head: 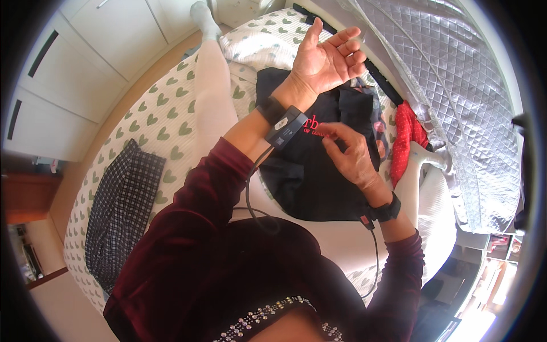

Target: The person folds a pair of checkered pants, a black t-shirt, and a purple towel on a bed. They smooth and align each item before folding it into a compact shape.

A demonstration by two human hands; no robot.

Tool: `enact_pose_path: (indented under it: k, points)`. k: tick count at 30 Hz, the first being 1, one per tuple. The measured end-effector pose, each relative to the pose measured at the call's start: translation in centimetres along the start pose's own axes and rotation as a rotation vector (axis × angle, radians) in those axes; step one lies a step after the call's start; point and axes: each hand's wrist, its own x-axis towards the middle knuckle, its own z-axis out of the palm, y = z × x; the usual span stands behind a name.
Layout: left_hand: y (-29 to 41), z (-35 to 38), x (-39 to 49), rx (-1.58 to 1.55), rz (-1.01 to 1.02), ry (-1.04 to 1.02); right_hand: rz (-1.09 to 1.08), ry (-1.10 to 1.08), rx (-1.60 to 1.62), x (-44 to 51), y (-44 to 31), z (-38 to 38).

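Observation:
My left hand (329,64) is raised palm up over the upper part of a black cloth garment (316,184), fingers spread and slightly curled, holding nothing. Lower and to the right, my right hand (352,158) hovers above the same garment with its back towards the camera; thumb and forefinger are bent, with a gap between them and nothing visible in them. The garment lies between my legs and bears red lettering. A patterned cloth (379,128) shows along its right edge. Black wrist straps with cabled devices are on both wrists.
The bed has a heart-patterned sheet (173,113). A dark checked cloth (124,209) lies at the left and a red dotted cloth (406,137) at the right. A silver quilted sheet (461,85) hangs beyond the bed's right side; white cabinets (115,38) line the left.

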Motion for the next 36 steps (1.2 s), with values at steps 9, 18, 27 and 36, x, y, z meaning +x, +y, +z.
enact_pose_path:
  k: [9, 18, 27, 36]
  points:
    - [-1.1, -1.3, 0.1, -0.149, 0.043, 0.42, -0.453, 0.212, -0.762, 1.0, -0.8, -0.3]
    - [-3.6, 0.2, 0.1, 0.268, -0.252, -0.149, -0.596, 0.094, -0.962, 4.0, -2.6, 0.5]
    - [-4.6, -0.7, -0.1, 0.254, -0.273, -0.066, -0.685, 0.086, -0.992, 5.2, -3.1, 0.8]
    - [-5.1, -0.5, 0.1, 0.258, -0.272, -0.057, -0.72, 0.134, -0.969, 5.4, -2.5, 0.7]
